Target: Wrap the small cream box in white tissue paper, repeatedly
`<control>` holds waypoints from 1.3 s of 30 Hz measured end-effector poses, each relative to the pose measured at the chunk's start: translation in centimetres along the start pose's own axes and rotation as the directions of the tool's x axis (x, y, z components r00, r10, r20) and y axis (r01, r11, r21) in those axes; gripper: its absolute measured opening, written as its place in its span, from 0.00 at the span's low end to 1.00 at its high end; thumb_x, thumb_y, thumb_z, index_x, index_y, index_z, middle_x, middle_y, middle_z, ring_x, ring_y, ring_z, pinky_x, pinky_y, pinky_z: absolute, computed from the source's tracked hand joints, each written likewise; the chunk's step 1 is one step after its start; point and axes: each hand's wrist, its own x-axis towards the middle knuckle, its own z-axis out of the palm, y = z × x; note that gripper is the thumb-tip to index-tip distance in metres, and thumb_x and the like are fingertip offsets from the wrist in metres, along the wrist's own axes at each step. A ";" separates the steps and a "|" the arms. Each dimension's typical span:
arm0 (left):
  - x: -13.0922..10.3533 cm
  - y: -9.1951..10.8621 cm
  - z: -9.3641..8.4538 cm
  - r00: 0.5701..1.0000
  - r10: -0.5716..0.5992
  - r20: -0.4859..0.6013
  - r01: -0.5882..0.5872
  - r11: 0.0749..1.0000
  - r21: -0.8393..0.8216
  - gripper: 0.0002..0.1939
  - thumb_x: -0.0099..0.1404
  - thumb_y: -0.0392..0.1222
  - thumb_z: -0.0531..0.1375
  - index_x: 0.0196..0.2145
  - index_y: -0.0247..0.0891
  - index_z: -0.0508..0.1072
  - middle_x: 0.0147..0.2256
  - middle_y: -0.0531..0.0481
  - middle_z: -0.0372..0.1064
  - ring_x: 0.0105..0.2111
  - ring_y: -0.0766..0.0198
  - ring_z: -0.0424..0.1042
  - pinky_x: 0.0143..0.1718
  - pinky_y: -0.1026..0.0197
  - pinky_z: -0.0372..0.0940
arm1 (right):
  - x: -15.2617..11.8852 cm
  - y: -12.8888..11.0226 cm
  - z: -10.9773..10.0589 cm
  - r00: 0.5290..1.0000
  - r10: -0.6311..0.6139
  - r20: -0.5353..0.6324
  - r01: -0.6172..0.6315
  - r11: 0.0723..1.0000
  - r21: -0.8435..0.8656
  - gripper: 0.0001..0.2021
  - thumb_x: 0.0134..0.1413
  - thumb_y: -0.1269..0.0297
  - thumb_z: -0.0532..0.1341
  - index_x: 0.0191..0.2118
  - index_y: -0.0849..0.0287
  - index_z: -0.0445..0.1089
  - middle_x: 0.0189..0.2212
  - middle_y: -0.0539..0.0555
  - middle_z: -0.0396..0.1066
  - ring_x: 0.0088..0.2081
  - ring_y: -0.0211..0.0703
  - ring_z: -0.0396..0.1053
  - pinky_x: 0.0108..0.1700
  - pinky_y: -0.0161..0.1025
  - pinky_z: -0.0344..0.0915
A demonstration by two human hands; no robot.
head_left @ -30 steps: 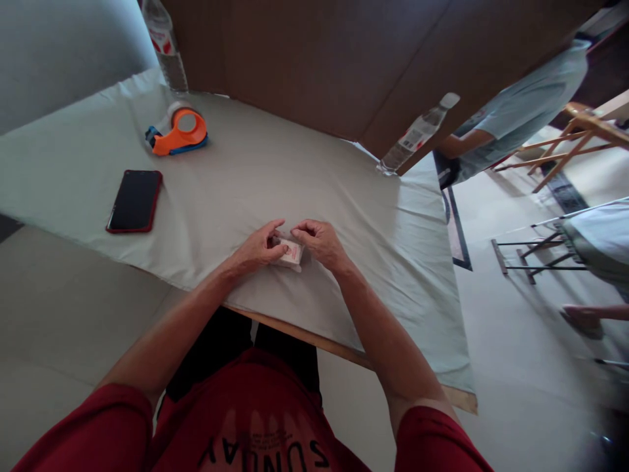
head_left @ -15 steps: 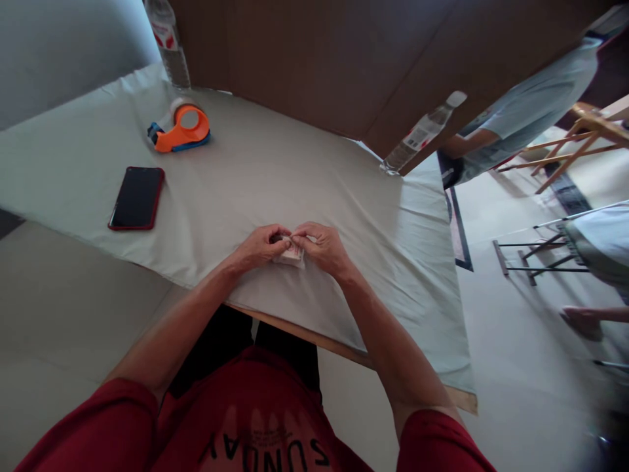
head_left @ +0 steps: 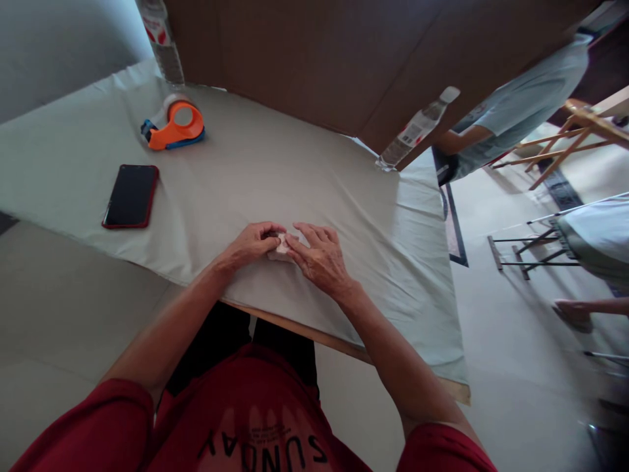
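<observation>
A small pale box-like packet with faint reddish marks lies on the cloth close to the table's front edge; its exact kind is hard to make out. My left hand grips its left side, thumb on top and fingers curled round the far side. My right hand rests over the packet's right end, its thumb touching the top. The fingers of that hand are stretched out and lie beyond the packet. Both hands cover part of the packet.
An orange tape dispenser and a dark phone with a red edge lie to the left. Two water bottles stand against a brown panel at the back. Another person is beyond the right side.
My right hand has gone from a pinch at the packet to stretched fingers with the thumb on top. My left hand keeps its grip. The whole view has shifted slightly.
</observation>
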 end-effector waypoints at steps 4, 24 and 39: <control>-0.2 0.3 0.0 1.000 0.000 -0.020 0.001 0.998 0.065 0.24 0.57 0.47 0.60 0.48 0.31 0.76 0.32 0.50 0.74 0.29 0.67 0.68 0.32 0.64 0.62 | -0.2 0.0 0.6 0.999 0.023 -0.030 -0.021 0.997 0.070 0.14 0.70 0.60 0.55 0.53 0.51 0.75 0.60 0.60 0.71 0.59 0.54 0.67 0.58 0.53 0.57; 0.1 -1.0 0.1 0.988 0.074 -0.134 -0.081 0.996 -0.045 0.24 0.55 0.46 0.62 0.48 0.33 0.76 0.40 0.45 0.76 0.38 0.60 0.74 0.43 0.58 0.68 | 0.1 2.2 3.5 0.973 0.232 0.001 -0.199 0.834 0.515 0.32 0.54 0.54 0.67 0.63 0.53 0.64 0.56 0.61 0.73 0.57 0.56 0.71 0.59 0.55 0.67; 1.0 -2.8 0.1 0.940 0.158 -0.302 -0.141 0.987 0.078 0.25 0.53 0.38 0.58 0.51 0.35 0.74 0.46 0.42 0.77 0.43 0.58 0.75 0.49 0.54 0.70 | -2.9 3.3 2.0 0.925 0.373 -0.070 -0.290 0.813 0.505 0.35 0.56 0.45 0.66 0.65 0.53 0.62 0.63 0.65 0.67 0.62 0.60 0.67 0.57 0.59 0.69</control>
